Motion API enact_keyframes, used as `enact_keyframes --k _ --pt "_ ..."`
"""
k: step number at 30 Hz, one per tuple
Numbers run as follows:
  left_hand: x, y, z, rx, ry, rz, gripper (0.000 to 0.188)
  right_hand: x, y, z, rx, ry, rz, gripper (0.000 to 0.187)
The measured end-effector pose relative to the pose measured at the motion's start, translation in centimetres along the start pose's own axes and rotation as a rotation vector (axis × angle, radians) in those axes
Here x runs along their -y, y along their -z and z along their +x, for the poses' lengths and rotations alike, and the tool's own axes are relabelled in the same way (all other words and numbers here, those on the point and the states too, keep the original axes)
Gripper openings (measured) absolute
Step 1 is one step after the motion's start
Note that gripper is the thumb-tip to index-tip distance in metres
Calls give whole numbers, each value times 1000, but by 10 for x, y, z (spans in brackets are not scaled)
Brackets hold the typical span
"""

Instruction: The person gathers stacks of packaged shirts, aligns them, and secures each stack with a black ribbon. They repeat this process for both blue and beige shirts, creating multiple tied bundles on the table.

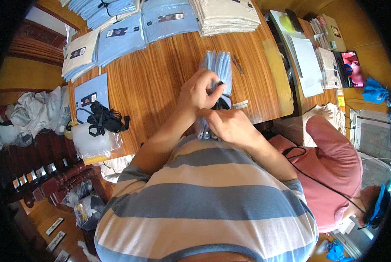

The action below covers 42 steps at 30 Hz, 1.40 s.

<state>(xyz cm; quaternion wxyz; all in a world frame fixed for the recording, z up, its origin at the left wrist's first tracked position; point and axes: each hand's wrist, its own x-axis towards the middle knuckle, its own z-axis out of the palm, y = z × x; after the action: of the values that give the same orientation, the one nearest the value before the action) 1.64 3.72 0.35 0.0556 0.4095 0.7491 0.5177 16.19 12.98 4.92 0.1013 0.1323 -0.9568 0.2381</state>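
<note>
1. Holding bagged blue bundle at frame centre with left hand, fingers curled, apparently for steadiness.
2. Gripping near end with right hand, fingers narrow.
3. Storing bagged stacks at frame top, presumably freeing tabletop.

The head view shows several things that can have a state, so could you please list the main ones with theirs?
Blue bundle: plastic-wrapped, under both hands
Left hand: fingers curled, exact grip unclear
Right hand: fingers curled, exact grip unclear
Black straps: tangled heap
Blue garments: folded, lying flat
Cream garments: folded, stacked
Screen: lit
</note>
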Motion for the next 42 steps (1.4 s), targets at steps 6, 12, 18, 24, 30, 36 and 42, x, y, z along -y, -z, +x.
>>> enact_keyframes --k 6,12,18,24,30,36,42 --pt "-16 32 -17 233 210 23 43 -49 -13 -3 -618 -163 379 24" --pt "-38 49 -27 427 338 -57 28 -232 -83 -12 -499 -751 -271 47" --pt "-26 42 -47 331 367 -266 32 -275 -119 4 -325 -753 -362 49" --pt "-24 36 -61 273 413 -301 29 -214 -83 -13 -592 -990 653 47" --pt "-26 31 -71 279 507 -501 29 -49 23 -18 -34 -1024 958 56" --pt "-27 25 -70 265 554 -604 31 -23 24 -8 114 -974 650 63" --pt "-24 22 -73 239 512 -629 32 -23 14 -7 80 -917 743 56"
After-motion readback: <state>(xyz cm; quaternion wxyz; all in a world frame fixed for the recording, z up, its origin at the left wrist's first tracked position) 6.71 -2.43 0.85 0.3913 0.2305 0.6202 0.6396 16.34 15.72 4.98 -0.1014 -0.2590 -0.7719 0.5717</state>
